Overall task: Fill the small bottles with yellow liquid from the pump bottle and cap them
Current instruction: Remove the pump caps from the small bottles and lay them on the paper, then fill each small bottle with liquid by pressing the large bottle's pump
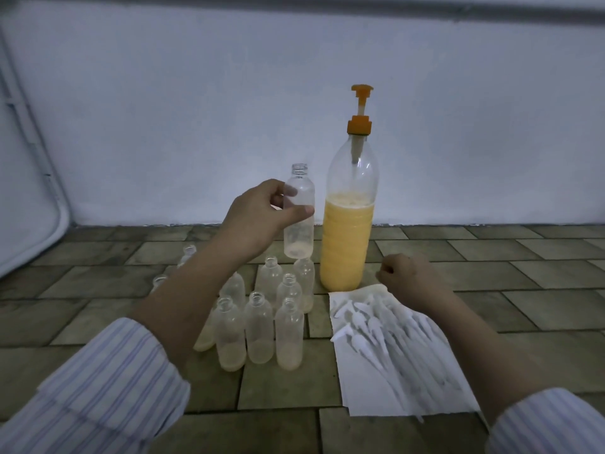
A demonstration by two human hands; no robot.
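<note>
- Striped sleeves (108, 385) enter from the bottom edge on both sides, forearms bare beyond the cuffs.
- A white paper sheet (370, 398) lies on the tiled floor (98, 309) at the near right, carrying a heap of white caps with long nozzle tips (379, 326).
- Left of the sheet stands a cluster of small clear bottles (260, 326), all upright and uncapped, several with a thin pale-yellow layer at the bottom; some are hidden behind the left forearm.
- The right hand (402, 273) hovers just above the far edge of the sheet, fingers curled in; whether it holds anything cannot be told.
- The left hand (255, 217) pinches one small bottle (298, 214) between thumb and fingers, lifted upright above the cluster, open-mouthed, with only a trace of liquid.
- Just beside that bottle, to its right, the pump bottle (348, 234) stands on the floor, about half full of yellow liquid, its orange pump head (361, 90) raised.
- Behind everything is a pale wall (196, 109).
</note>
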